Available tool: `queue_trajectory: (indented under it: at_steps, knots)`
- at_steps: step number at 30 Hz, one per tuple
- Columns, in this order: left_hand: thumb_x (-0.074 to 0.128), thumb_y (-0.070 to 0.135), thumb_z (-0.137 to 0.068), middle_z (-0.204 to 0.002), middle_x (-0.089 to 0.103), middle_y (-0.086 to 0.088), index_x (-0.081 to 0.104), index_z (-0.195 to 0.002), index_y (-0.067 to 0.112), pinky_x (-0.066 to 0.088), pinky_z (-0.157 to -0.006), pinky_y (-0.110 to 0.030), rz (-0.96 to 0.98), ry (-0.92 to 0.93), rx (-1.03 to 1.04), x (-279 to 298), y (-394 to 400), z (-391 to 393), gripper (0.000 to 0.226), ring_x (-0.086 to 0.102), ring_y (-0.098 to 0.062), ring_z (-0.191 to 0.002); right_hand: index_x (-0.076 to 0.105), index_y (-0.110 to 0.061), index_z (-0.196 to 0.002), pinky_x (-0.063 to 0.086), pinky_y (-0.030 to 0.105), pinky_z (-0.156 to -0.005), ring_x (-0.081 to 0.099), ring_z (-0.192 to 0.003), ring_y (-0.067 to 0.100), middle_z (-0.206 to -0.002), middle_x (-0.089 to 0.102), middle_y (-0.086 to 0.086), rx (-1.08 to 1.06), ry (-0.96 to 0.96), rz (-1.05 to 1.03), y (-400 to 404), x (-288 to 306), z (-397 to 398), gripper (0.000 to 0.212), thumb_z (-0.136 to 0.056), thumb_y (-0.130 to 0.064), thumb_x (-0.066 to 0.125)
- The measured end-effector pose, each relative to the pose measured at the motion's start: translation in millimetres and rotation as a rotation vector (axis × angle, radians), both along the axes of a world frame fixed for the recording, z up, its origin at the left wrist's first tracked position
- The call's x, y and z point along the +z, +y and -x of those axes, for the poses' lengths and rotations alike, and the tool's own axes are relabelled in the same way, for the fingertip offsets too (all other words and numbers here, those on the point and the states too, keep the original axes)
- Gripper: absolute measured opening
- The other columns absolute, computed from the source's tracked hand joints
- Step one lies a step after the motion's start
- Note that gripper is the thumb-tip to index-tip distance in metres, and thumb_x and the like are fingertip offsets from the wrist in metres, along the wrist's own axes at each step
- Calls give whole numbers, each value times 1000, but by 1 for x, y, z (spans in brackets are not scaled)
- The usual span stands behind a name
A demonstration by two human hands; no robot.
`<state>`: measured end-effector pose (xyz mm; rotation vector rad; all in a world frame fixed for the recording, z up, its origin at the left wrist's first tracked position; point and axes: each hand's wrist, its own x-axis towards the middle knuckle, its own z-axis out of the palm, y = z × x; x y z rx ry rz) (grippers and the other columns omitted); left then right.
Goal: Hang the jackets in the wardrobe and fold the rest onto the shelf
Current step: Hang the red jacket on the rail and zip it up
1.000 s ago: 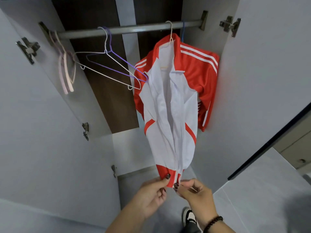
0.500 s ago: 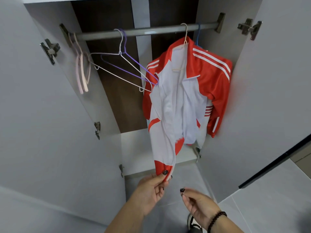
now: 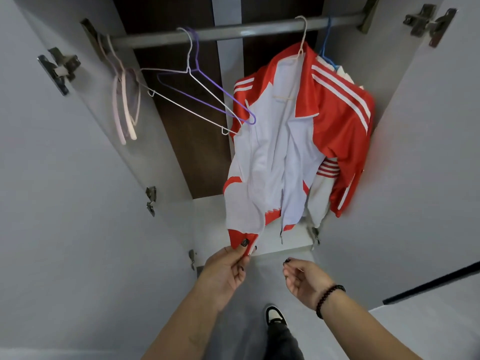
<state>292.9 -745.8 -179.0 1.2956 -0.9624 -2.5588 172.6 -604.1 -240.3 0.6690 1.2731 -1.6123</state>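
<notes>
My left hand [image 3: 228, 268] pinches the red-and-white track jacket [image 3: 280, 141] hem; right hand [image 3: 302, 279] relaxed, empty. Fabric seems light, slippery; I would grip seams.

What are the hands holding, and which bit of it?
The left hand pinches the red bottom hem of the red and white jacket, at its left front corner beside the zip. The right hand holds nothing.

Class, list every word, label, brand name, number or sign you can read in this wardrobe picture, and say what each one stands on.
None: no readable text anywhere.
The red and white jacket shows only plain white stripes, no lettering.
The hangers on the rail, the wardrobe doors and the shoe carry no legible marks.
</notes>
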Motion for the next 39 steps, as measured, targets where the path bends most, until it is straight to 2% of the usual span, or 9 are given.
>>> queue_trajectory:
  at_steps: [4,7,9,12,18,25,29,32,39]
  knots:
    - [73,21,-69,-73,67,-3,68,-95,5,43,-53,-15,16,13,9,9,-14,40,32,57,-4,-57,53,-11,-71,40,13,-39,46,-47,12,-57,51,4,57,103,-50,-29,-3,68,22,-90,1,50]
    - [73,22,-71,-70,65,-3,68,-93,6,43,-58,-18,19,25,-5,17,-26,72,28,57,-6,-58,56,-10,-75,41,14,-42,53,-41,9,-49,57,0,86,206,-113,-56,-1,123,18,-89,-1,50]
    - [73,23,-72,-67,64,-2,67,-90,8,45,-55,-17,42,36,-16,23,-36,94,25,58,-6,-56,59,-7,-90,45,20,-49,58,-50,13,-63,59,4,74,264,-136,-75,0,161,9,-90,-3,52]
    - [72,25,-72,-65,63,-1,66,-85,10,45,-53,-16,95,43,-9,31,-48,124,20,57,-5,-55,52,-9,-129,48,25,-48,59,-62,21,-89,58,10,63,323,-135,-101,-2,216,39,-90,-7,56]
    - [69,23,-78,-61,62,-3,66,-83,9,45,-52,-17,127,24,53,40,-67,166,15,55,-7,-52,59,-18,-123,47,34,-82,50,-115,25,-130,52,5,347,507,-222,-144,-10,286,34,-89,-15,62]
    - [70,23,-79,-68,65,-7,68,-90,5,43,-65,-25,179,-32,81,39,-84,175,21,56,-12,-59,55,-24,-132,41,41,-101,35,-135,23,-154,26,-3,475,496,-230,-172,-38,306,46,-87,-16,64]
    - [72,22,-83,-77,70,-12,69,-93,4,42,-74,-31,245,-98,81,38,-91,177,21,57,-16,-65,46,-22,-141,30,43,-110,30,-139,24,-150,35,3,445,462,-172,-188,-52,316,54,-90,-13,60]
    - [82,28,-69,-74,69,-11,70,-82,10,41,-68,-27,269,-106,86,45,-96,177,25,58,-14,-61,42,-23,-143,26,44,-111,26,-141,25,-151,34,5,441,464,-161,-196,-58,323,56,-90,-14,59]
    - [77,18,-80,-70,68,-9,72,-73,15,42,-65,-25,279,-121,80,49,-102,174,10,59,-12,-59,56,-29,-130,34,39,-106,40,-132,29,-147,39,8,358,583,-270,-197,-73,336,56,-78,-17,73]
